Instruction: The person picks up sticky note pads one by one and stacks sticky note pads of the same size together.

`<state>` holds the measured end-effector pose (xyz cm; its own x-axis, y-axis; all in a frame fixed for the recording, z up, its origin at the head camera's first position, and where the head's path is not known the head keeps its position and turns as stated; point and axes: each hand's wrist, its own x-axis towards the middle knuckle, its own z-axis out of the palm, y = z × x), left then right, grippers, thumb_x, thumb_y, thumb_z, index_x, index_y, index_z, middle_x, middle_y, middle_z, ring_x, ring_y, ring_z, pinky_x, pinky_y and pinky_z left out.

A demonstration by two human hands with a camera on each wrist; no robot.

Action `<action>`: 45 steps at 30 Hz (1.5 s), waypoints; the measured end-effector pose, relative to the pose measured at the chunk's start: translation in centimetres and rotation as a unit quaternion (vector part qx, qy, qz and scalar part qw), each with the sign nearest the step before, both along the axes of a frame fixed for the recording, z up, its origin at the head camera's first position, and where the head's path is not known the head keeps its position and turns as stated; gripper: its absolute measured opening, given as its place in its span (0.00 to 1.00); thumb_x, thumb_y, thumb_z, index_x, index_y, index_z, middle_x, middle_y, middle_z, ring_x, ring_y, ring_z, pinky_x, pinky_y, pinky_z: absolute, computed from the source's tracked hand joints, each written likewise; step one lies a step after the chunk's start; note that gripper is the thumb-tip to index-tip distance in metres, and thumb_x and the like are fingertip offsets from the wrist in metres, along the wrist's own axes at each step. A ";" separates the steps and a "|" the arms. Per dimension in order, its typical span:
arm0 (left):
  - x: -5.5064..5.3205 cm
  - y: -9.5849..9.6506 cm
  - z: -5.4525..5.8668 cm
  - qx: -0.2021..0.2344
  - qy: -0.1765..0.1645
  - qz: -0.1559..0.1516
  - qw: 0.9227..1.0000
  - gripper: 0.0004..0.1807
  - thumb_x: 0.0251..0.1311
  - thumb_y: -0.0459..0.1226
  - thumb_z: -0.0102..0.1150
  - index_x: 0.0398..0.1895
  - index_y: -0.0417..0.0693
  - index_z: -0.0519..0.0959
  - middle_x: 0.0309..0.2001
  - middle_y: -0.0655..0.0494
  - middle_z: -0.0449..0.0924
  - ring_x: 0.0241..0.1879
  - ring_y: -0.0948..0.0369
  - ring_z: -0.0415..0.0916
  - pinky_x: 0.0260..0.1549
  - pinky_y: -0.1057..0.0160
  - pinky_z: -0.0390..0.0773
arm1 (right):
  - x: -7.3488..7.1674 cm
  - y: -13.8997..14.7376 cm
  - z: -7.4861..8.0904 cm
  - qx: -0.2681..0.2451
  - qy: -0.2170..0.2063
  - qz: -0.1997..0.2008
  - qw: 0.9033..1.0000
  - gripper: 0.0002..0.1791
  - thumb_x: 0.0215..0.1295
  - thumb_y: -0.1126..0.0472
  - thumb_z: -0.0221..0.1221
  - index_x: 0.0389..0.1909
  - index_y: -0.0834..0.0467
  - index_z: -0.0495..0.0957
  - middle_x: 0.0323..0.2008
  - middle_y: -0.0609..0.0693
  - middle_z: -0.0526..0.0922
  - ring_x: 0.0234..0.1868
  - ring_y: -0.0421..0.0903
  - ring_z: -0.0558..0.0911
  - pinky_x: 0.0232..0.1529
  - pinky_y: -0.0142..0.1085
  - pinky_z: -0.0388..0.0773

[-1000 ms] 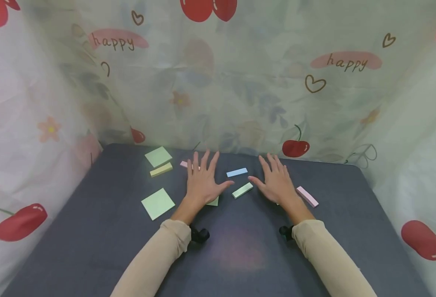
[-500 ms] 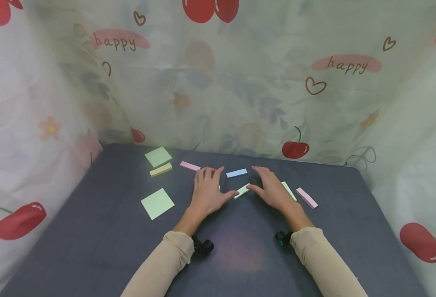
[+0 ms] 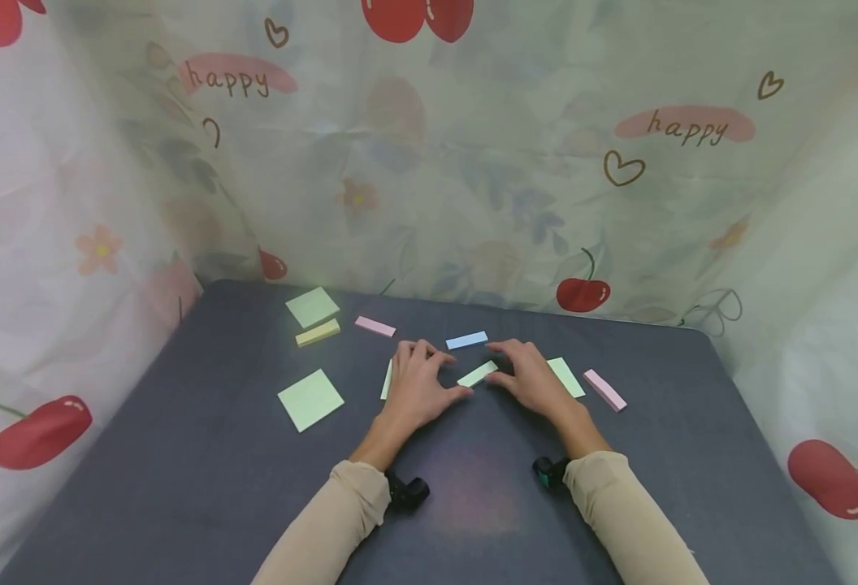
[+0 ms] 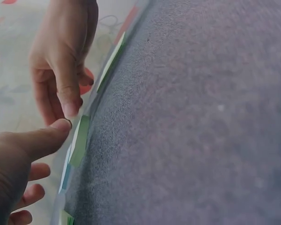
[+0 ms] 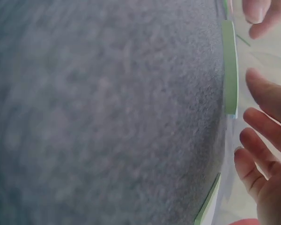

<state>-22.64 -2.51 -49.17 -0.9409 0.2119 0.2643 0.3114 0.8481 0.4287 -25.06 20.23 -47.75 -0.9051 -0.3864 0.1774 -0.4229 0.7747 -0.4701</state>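
A narrow light-green sticky-note pad (image 3: 477, 374) lies between my two hands. My left hand (image 3: 420, 386) is at its left, fingers loosely bent and thumb pointing toward it. From the other side, my right hand (image 3: 535, 382) has its thumb and fingertips near the pad's right end. Neither hand has anything between its fingers. In the right wrist view the thumb (image 5: 267, 96) shows apart from the green pad (image 5: 230, 70). Just beyond lies a blue strip pad (image 3: 467, 340). A pale green note pad (image 3: 387, 380) is partly hidden behind the left hand.
Left on the dark table (image 3: 180, 455) are two square green pads, one near (image 3: 310, 400) and one far (image 3: 313, 307), with a yellow strip pad (image 3: 318, 333). A pink strip (image 3: 375, 327) lies at the back. Right are a green pad (image 3: 566, 377) and another pink strip (image 3: 605, 390).
Both hands have drawn back toward me and inward, closer to the central green pad. Their spread fingers have bent. The pads appear unmoved.
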 end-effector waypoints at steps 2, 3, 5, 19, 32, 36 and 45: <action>0.0 0.1 -0.1 0.002 0.002 -0.003 1.000 0.30 0.50 0.63 0.73 0.51 0.58 0.87 0.52 0.51 0.75 0.56 0.50 0.64 0.62 0.46 0.66 | 0.0 0.0 0.0 -0.003 -0.002 0.002 1.000 0.30 0.63 0.56 0.70 0.65 0.59 0.77 0.56 0.59 0.83 0.48 0.55 0.78 0.52 0.52 0.75; -0.1 0.2 -0.1 0.001 0.003 -0.003 1.000 0.29 0.50 0.63 0.74 0.50 0.58 0.87 0.52 0.52 0.75 0.56 0.51 0.64 0.62 0.46 0.66 | 0.1 0.0 0.0 -0.004 -0.005 0.002 1.000 0.29 0.63 0.56 0.70 0.65 0.59 0.77 0.56 0.58 0.83 0.48 0.55 0.78 0.52 0.52 0.75; -0.2 0.3 -0.2 0.002 0.004 -0.002 1.000 0.27 0.49 0.62 0.75 0.47 0.58 0.88 0.51 0.52 0.76 0.56 0.51 0.64 0.62 0.47 0.66 | 0.1 0.0 -0.1 -0.008 -0.010 0.004 1.000 0.29 0.63 0.58 0.70 0.64 0.60 0.78 0.56 0.58 0.83 0.48 0.55 0.79 0.52 0.52 0.76; -0.2 0.5 -0.4 -0.014 -0.012 0.006 1.000 0.15 0.49 0.56 0.78 0.35 0.61 0.92 0.47 0.58 0.78 0.58 0.52 0.65 0.62 0.49 0.67 | 0.0 -0.7 -1.0 -0.020 -0.053 0.004 0.998 0.21 0.62 0.63 0.70 0.56 0.61 0.84 0.45 0.57 0.80 0.40 0.48 0.77 0.45 0.41 0.74; -0.3 0.5 -0.4 0.017 -0.005 -0.017 1.000 0.14 0.57 0.53 0.73 0.40 0.58 0.87 0.48 0.57 0.79 0.57 0.52 0.67 0.58 0.50 0.70 | 0.4 -0.6 -0.1 -0.025 -0.063 -0.008 0.998 0.13 0.63 0.59 0.70 0.48 0.57 0.86 0.40 0.54 0.76 0.38 0.46 0.73 0.41 0.37 0.70; -0.5 0.3 0.2 0.039 0.013 -0.041 0.998 0.14 0.59 0.52 0.72 0.42 0.56 0.85 0.42 0.57 0.82 0.48 0.54 0.71 0.51 0.53 0.73 | 0.6 -0.5 0.4 -0.053 -0.065 0.003 0.996 0.13 0.64 0.58 0.70 0.47 0.56 0.85 0.41 0.53 0.78 0.38 0.47 0.74 0.41 0.37 0.70; -0.6 -0.3 0.9 0.058 -0.014 -0.068 0.996 0.13 0.64 0.49 0.68 0.47 0.57 0.88 0.38 0.58 0.82 0.40 0.59 0.71 0.42 0.58 0.75 | 1.1 -0.6 0.9 -0.083 -0.089 -0.004 0.993 0.14 0.66 0.52 0.68 0.50 0.52 0.83 0.41 0.48 0.82 0.38 0.43 0.76 0.42 0.37 0.73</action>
<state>-23.22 -2.82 -48.29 -0.9127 0.3079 0.2687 0.4071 0.7432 0.5310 -23.99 19.63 -46.88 -0.9304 -0.3585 0.0757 -0.3166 0.6826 -0.6587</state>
